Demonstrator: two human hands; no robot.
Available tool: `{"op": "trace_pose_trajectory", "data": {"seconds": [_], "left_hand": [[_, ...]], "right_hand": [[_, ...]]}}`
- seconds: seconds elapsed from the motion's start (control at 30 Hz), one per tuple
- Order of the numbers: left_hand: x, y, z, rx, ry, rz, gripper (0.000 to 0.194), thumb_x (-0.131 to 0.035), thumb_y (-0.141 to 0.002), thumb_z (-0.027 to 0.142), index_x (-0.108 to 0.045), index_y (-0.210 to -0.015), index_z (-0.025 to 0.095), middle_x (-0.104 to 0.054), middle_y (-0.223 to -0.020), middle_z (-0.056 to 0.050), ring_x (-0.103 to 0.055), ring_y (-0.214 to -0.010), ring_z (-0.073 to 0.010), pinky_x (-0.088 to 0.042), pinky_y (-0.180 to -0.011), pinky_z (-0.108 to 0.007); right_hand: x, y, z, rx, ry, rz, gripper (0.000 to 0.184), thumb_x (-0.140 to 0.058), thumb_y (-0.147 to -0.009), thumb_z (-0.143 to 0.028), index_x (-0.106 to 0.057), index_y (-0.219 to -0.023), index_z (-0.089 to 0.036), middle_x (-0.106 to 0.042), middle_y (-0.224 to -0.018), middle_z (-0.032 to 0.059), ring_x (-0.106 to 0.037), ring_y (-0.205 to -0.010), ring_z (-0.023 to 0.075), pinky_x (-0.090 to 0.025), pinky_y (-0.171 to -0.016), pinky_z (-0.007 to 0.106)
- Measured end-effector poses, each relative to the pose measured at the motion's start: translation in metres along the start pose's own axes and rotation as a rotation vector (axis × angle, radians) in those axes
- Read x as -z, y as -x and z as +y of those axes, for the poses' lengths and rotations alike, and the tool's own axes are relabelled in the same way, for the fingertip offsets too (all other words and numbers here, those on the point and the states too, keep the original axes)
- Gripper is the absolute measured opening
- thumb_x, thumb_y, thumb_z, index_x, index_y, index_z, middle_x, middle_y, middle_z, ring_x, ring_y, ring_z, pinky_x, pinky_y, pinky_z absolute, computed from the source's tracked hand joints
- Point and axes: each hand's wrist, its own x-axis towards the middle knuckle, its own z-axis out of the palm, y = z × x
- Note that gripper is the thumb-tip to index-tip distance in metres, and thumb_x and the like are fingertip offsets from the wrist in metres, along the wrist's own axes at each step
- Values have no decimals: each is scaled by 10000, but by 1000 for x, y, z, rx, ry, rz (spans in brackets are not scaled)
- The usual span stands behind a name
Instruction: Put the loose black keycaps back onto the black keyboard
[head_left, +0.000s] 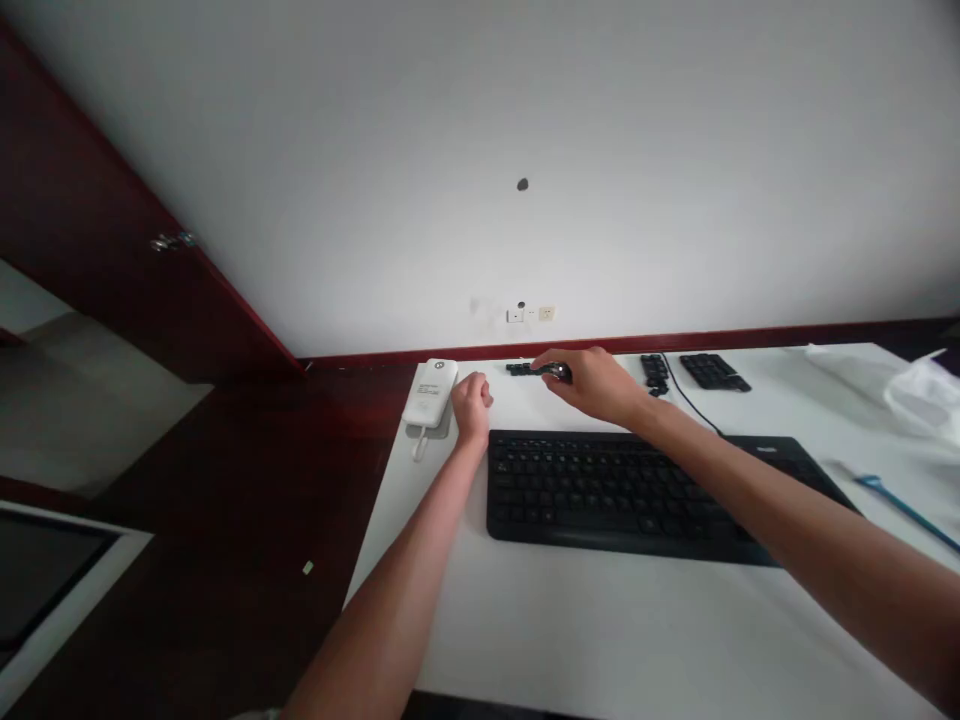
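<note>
Leftmost, a white device (430,392) lies on the white table (570,630); just beside it the left hand (472,402) rests curled in a loose fist, holding nothing visible. Further right, the right hand (592,382) pinches a small black keycap (556,372) by a keycap row (520,369), beyond the black keyboard (645,490).

Keyboard (645,490) sits mid-table (600,640), in front of us. Behind it, nr the wall: our right hand (596,383) on a row of loose keycaps (521,369); two more keycap clusters (655,372) (712,371) to the rt. Left hand (471,405) rests left of kbd, w/ power bank (430,393) just beside it, further left. Plastic bag (926,390) far rt.
</note>
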Motion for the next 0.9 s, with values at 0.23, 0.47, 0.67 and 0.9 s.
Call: {"op": "trace_pose_trajectory", "data": {"seconds": [0.23, 0.47, 0.67, 0.9], "left_hand": [[2, 2, -3, -148, -211, -42, 389, -510, -888, 329, -280, -599, 208, -245, -599, 51, -286, -592, -99, -221, -576, -248], [2, 4, 4, -146, -278, -3, 384, -490, -911, 285, -300, -587, 205, -270, -577, 45, -310, -599, -110, -232, -599, -269], [0, 6, 9, -127, -304, 11, 407, -486, -918, 276, -268, -581, 207, -243, -582, 38, -286, -610, -116, -211, -602, -282], [0, 6, 8, -126, -300, 18, 404, -490, -911, 272, -247, -594, 208, -222, -584, 39, -275, -610, -114, -201, -602, -288]], "right_hand": [[-47, -46, 19, -107, 241, -124, 507, -572, -898, -234, -727, -1374, -311, -802, -1146, 115, -748, -1009, 314, -536, -839, 415], [-68, -55, 19, -84, 289, -172, 489, -571, -888, -192, -766, -1324, -297, -806, -1122, 138, -751, -999, 313, -544, -836, 418], [-72, -55, 19, -74, 295, -191, 460, -567, -904, -211, -773, -1305, -303, -810, -1084, 127, -749, -971, 303, -546, -809, 403], [-54, -23, 12, -43, 341, -227, 299, -573, -941, -328, -835, -1074, -272, -808, -959, 123, -758, -874, 311, -541, -766, 393]]}}
